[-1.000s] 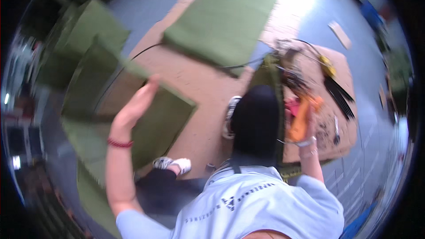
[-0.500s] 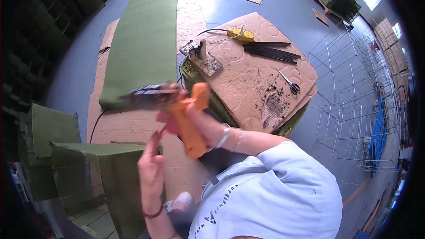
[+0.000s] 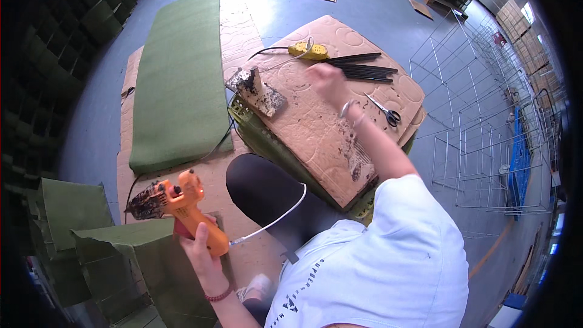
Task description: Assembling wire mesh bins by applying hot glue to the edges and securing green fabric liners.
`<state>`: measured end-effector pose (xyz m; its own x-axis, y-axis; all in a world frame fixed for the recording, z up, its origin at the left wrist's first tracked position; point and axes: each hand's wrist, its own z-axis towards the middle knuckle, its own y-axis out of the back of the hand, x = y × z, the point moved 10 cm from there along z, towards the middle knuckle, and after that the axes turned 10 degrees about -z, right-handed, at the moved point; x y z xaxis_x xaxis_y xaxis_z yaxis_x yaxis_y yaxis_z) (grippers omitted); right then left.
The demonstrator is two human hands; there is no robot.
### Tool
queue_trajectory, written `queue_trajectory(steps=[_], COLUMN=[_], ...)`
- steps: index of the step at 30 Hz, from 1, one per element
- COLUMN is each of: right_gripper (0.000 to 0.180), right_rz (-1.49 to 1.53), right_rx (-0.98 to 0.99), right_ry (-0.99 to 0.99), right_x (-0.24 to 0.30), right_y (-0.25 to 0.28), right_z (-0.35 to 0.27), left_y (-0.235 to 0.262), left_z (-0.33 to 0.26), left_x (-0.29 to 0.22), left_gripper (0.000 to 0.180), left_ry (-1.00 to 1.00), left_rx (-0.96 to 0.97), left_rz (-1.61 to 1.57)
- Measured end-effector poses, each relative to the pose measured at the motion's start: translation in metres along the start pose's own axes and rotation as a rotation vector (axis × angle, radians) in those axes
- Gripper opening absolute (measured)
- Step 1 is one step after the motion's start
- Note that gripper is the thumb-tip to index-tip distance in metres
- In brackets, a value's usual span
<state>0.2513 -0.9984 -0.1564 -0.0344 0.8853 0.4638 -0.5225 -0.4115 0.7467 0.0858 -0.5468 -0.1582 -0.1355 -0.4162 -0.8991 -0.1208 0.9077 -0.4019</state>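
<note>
My left hand (image 3: 205,252) grips an orange hot glue gun (image 3: 195,209) by its handle, low on the left. Dark residue coats the gun's nozzle end, and a white cord (image 3: 276,225) runs from the base of the handle. Over the cardboard, my right hand (image 3: 331,87) is stretched out close to the near ends of several black glue sticks (image 3: 370,73). Motion smears its fingers, so I cannot see whether they hold anything. A pair of scissors (image 3: 388,112) lies to the right of that hand.
A yellow power strip (image 3: 308,51) and a residue-stained stand (image 3: 261,94) rest on the cardboard-topped crate (image 3: 316,152). To the left lies a long green panel (image 3: 179,79). Green boxes (image 3: 127,237) stand at lower left, wire racks (image 3: 467,121) at right.
The glue gun has gone from between both hands to my left hand alone, down and to the left. My right hand has let go and moved up and right over the cardboard.
</note>
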Motion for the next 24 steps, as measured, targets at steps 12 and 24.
queue_trajectory(steps=[12, 24], right_gripper=[0.008, 0.013], right_rz=[-0.688, 0.338], right_rx=[0.131, 0.396], right_ry=[0.27, 0.777], right_x=[-0.146, 0.266], right_y=[-0.05, 0.044], right_z=[-0.001, -0.095], left_y=[0.018, -0.004], left_z=[-0.012, -0.017], left_x=[0.002, -0.001], left_gripper=[0.049, 0.043], left_ry=[0.014, 0.0], left_rx=[-0.12, 0.002], left_rz=[-0.075, -0.173])
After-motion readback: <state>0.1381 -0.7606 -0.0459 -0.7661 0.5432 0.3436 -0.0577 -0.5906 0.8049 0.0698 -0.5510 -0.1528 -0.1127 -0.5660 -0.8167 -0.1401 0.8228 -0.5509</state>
